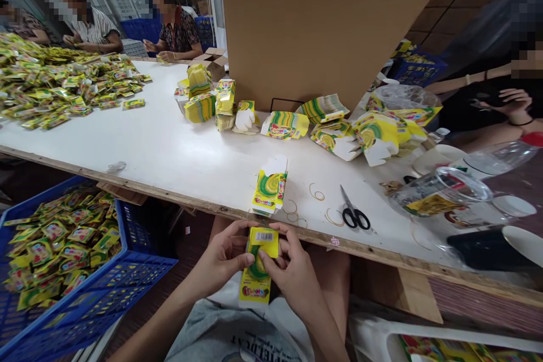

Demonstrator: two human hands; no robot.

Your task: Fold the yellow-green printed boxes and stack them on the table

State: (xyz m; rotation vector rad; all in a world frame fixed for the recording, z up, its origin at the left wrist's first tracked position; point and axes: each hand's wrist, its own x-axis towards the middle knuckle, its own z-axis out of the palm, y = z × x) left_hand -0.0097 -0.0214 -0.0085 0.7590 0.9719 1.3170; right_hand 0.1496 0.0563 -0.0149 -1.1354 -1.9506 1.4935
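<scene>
In front of my lap, a yellow-and-green printed carton [254, 291] with a barcode on its upper flap is held between both hands. My left hand [229, 257] grips its left side, the thumb lying on the front. My right hand [292, 263] is closed on the right side, its thumb pressed near the green swirl. Whether the carton is flat or opened out, I cannot tell. Just beyond my fingers, a small stack of flat cartons [268, 188] lies at the table edge.
Scissors [354, 210] and rubber bands [292, 212] lie on the white table [148, 141]. Carton bundles [285, 124] line the back by a large cardboard sheet [318, 22]. Jars [441, 192] stand right. A blue crate [123, 271] of packets is left; a packet heap [63, 85] lies beyond, near co-workers.
</scene>
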